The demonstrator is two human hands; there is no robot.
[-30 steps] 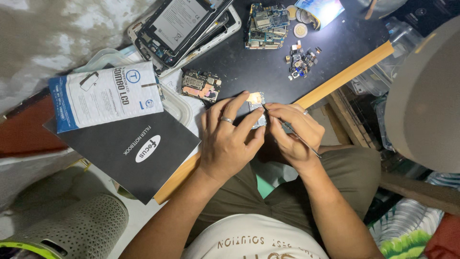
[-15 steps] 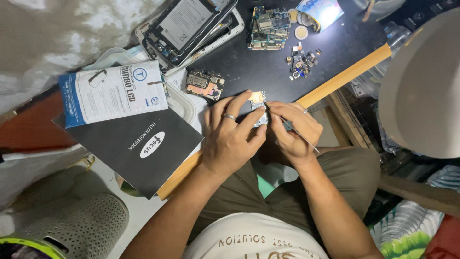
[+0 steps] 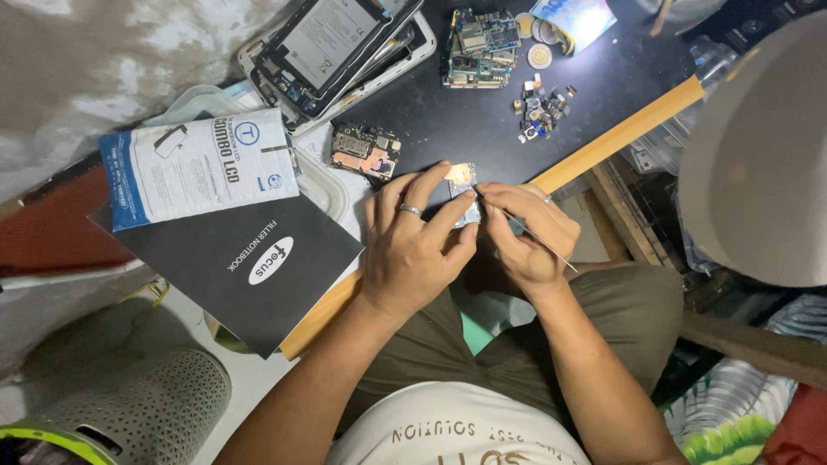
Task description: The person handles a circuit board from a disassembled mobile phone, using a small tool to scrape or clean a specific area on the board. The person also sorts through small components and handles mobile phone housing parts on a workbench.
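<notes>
left hand [image 3: 413, 245] grips small board [image 3: 463, 194] | right hand [image 3: 530, 237] holds tweezers [image 3: 538, 241]

White flat package [image 3: 202, 165] with a blue edge band, rectangular, lies well left of the fingers [image 3: 435, 194], tilted. Under it and just below, a black rectangular notebook cover [image 3: 245, 263] with a white oval label [image 3: 270, 260], left of the fingers. Opened phone with grey screen back [image 3: 332, 43] up-left of the fingers, far side of the counter [image 3: 482, 129]. Small blue-white pouch [image 3: 577, 19] up-right, well apart.
</notes>
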